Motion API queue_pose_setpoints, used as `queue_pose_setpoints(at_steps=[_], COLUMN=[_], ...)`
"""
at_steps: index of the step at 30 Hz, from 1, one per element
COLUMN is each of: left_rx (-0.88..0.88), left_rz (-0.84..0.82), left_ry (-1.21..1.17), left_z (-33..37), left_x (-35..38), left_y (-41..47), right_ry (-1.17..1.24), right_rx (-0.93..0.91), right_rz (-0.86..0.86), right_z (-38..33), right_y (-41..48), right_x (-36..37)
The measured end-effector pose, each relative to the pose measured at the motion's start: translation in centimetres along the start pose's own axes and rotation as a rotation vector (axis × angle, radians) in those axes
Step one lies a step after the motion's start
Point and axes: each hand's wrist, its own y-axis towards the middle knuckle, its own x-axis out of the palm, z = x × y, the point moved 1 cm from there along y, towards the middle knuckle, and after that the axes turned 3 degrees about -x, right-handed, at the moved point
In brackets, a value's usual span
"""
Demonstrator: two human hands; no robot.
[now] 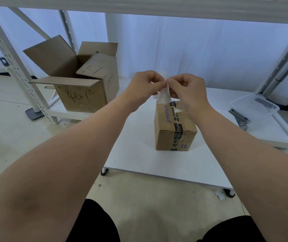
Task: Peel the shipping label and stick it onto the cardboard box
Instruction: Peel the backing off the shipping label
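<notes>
I see both bare forearms reaching forward over a white bench (pixel 139 154), the hands meeting above the far end of a small sealed cardboard box (pixel 173 130) that stands on it. The box is brown, printed with a blue logo and crossed by dark printed tape, and its long axis runs away from me. The left hand (pixel 145 86) and the right hand (pixel 187 89) are held knuckle to knuckle, fingers curled, and each pinches the top of a white shipping label (pixel 164 96) between thumb and fingertips. The label hangs between them, its long axis nearly upright, and its lower edge drops to the box's far top edge; I cannot tell whether it touches the cardboard. A second small white corner shows just left of the strip, so I judge the backing is being split from the sticker, with peeling not yet finished. The box top lies directly below and slightly nearer to me than the hands, so the coming move should be a short descent, laying the label flat along the lid. The right hand is a little closer to the lid. Well to the left of the box and farther back, an open carton (pixel 80 84) sits on a low shelf; well to the right is a clear plastic tub (pixel 255 107).
</notes>
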Motion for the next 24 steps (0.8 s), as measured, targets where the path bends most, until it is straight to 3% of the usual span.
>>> queue_pose_setpoints(at_steps=[24], left_rx=[-0.084], left_rz=[0.011], left_ry=[-0.047], left_z=[-0.09], left_x=[-0.56], left_y=[-0.24], right_ry=[-0.009], right_rx=[0.008], right_rz=[-0.123], right_z=[0.43], right_y=[0.13], right_x=[-0.48])
